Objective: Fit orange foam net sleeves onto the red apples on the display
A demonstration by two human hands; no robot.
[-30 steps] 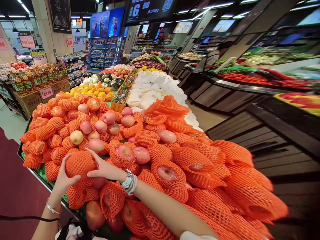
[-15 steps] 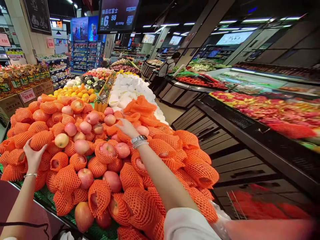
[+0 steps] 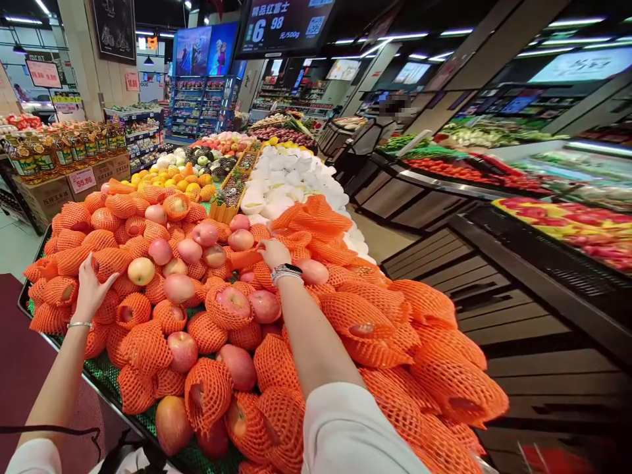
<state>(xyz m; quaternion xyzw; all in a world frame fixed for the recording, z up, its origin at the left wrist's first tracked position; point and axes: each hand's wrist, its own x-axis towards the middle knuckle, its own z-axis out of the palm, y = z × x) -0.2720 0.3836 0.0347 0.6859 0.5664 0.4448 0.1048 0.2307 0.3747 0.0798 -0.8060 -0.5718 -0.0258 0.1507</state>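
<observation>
Here's the left hand (image 3: 91, 288), pressed on a netted apple (image 3: 107, 260) just left of the pale yellow apple (image 3: 141, 270). Its fingers (image 3: 89, 264) are spread wide and laid flat on the foam, not closed round it. The right hand (image 3: 273, 253) is well right of the pale yellow apple and farther up the heap, at a flattened orange net sleeve (image 3: 245, 258). Its fingertips hide behind the knuckles, so I cannot tell whether they pinch it. A bare pink apple (image 3: 316, 271) sits just beside that wrist. My read: the fruit is firm, fairly heavy and bruises easily. The net is soft and grippy, so cup the whole body. The net sleeve alone looks light and floppy.
</observation>
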